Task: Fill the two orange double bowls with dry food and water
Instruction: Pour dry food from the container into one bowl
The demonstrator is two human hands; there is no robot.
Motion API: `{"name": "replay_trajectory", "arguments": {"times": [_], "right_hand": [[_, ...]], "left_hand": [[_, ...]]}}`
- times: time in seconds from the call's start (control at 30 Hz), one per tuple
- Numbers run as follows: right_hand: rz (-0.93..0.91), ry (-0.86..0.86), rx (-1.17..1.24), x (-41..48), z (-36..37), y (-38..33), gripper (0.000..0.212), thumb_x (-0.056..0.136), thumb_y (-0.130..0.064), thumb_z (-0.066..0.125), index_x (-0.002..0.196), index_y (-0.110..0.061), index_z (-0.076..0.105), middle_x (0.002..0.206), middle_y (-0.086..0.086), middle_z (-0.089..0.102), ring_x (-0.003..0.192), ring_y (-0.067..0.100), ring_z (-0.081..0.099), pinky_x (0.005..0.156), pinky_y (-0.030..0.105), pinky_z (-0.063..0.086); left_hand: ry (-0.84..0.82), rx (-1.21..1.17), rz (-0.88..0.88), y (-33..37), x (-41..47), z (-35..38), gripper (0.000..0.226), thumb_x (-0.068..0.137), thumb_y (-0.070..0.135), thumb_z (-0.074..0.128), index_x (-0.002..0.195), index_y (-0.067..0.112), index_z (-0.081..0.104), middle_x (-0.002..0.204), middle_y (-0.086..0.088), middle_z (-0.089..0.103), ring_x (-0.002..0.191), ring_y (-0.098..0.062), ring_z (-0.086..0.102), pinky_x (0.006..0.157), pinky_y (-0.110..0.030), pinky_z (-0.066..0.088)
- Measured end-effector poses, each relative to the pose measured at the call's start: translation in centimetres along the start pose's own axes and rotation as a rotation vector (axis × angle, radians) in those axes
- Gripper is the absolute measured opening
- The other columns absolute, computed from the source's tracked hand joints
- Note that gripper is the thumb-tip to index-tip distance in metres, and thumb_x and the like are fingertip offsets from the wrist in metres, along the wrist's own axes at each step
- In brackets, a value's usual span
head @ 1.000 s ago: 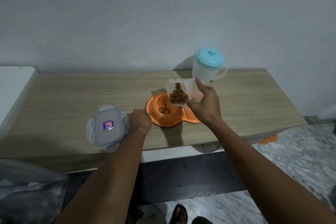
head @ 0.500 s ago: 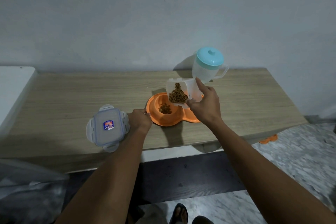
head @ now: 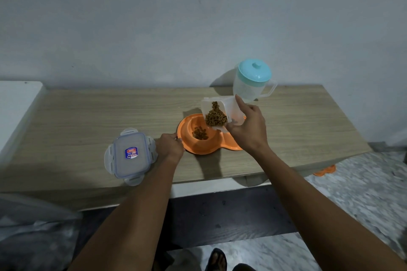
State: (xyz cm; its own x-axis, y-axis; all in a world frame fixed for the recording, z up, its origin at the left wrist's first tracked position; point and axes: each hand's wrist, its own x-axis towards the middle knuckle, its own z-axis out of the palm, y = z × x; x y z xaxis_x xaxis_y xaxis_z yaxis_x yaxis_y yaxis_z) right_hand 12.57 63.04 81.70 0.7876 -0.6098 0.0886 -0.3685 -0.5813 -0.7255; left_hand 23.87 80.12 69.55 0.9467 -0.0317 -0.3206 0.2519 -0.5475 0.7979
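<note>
An orange double bowl (head: 187, 138) sits on the wooden table (head: 88, 121). Its left well holds a small heap of brown dry food (head: 200, 134). My right hand (head: 248, 130) grips a clear plastic food container (head: 220, 112) tilted over that well, kibble piled at its lower lip. My left hand (head: 169, 146) grips the bowl's left rim. The bowl's right well is mostly hidden behind my right hand. A second orange bowl (head: 325, 170) peeks out on the floor beyond the table's right front corner.
The container's clear lid (head: 130, 156) with a blue label lies flat to the left of my left hand. A clear water jug (head: 252, 81) with a teal lid stands at the back by the wall. A white surface (head: 15, 103) adjoins the table's left end.
The heap of kibble in the bowl's left well has grown as food falls from the tilted container. Both hands have stayed almost in place.
</note>
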Motion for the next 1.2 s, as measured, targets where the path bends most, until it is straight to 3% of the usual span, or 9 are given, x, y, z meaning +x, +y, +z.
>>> {"name": "replay_trajectory", "arguments": {"times": [0.23, 0.57, 0.83, 1.2], "right_hand": [[0.003, 0.002, 0.013, 0.29, -0.10, -0.19, 0.085, 0.081, -0.017, 0.077, 0.155, -0.034, 0.038, 0.132, 0.003, 0.052, 0.130, 0.020, 0.049, 0.112, 0.036, 0.042], [-0.003, 0.026, -0.004, 0.21, 0.00, 0.26, 0.086, 0.081, -0.018, 0.079, 0.155, -0.034, 0.038, 0.135, 0.002, 0.051, 0.129, 0.019, 0.050, 0.103, 0.023, 0.037], [-0.015, 0.030, -0.004, 0.14, 0.15, 0.46, 0.086, 0.081, -0.020, 0.079, 0.155, -0.035, 0.037, 0.129, -0.001, 0.051, 0.122, 0.014, 0.051, 0.099, 0.019, 0.037], [0.028, 0.033, 0.039, 0.18, 0.30, 0.41, 0.086, 0.080, -0.019, 0.078, 0.155, -0.035, 0.038, 0.126, -0.002, 0.050, 0.123, 0.017, 0.052, 0.104, 0.027, 0.044]], "left_hand": [[0.002, 0.027, -0.012, -0.74, 0.65, 0.32, 0.026, 0.088, 0.019, 0.066, 0.112, 0.016, 0.075, 0.089, -0.012, 0.078, 0.080, -0.029, 0.075, 0.082, -0.041, 0.061], [-0.016, 0.003, -0.022, -0.76, 0.67, 0.48, 0.024, 0.089, 0.019, 0.065, 0.111, 0.016, 0.075, 0.078, -0.010, 0.078, 0.077, -0.026, 0.075, 0.083, -0.040, 0.060], [-0.014, 0.022, -0.015, -0.79, 0.81, 0.43, 0.026, 0.089, 0.019, 0.065, 0.113, 0.018, 0.075, 0.085, -0.011, 0.078, 0.080, -0.027, 0.075, 0.083, -0.041, 0.060], [-0.021, 0.033, -0.004, -0.65, 0.64, 0.29, 0.027, 0.090, 0.018, 0.065, 0.114, 0.017, 0.074, 0.085, -0.014, 0.078, 0.083, -0.028, 0.075, 0.086, -0.039, 0.059]]}}
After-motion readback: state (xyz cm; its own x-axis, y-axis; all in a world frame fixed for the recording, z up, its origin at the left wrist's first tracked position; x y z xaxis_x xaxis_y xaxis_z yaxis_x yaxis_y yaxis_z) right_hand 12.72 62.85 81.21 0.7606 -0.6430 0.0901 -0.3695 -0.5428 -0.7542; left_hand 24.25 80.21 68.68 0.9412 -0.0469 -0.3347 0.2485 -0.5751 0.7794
